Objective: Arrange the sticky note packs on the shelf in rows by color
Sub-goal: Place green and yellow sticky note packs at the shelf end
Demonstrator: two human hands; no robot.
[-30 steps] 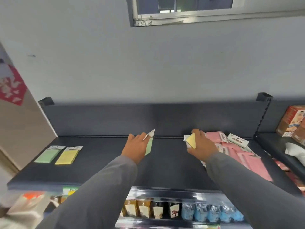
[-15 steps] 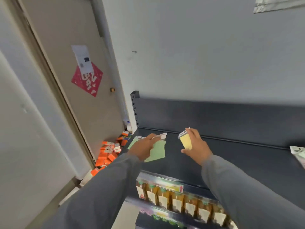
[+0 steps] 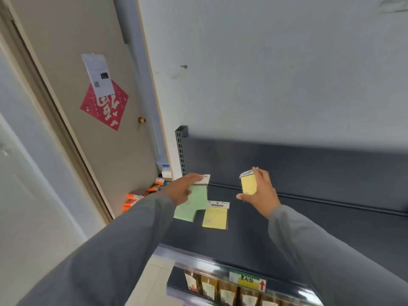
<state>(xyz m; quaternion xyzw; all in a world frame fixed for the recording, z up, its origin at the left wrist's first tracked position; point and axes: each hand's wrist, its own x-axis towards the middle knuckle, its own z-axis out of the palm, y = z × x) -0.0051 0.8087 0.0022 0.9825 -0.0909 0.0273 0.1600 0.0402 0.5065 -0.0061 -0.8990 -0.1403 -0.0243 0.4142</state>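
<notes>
On the dark shelf [image 3: 254,237], the left hand [image 3: 183,191] presses a green sticky note pack [image 3: 197,199] flat at the shelf's left end. A yellow pack [image 3: 215,216] lies just right of it. The right hand [image 3: 260,193] pinches another yellow pack [image 3: 248,183] above the shelf.
</notes>
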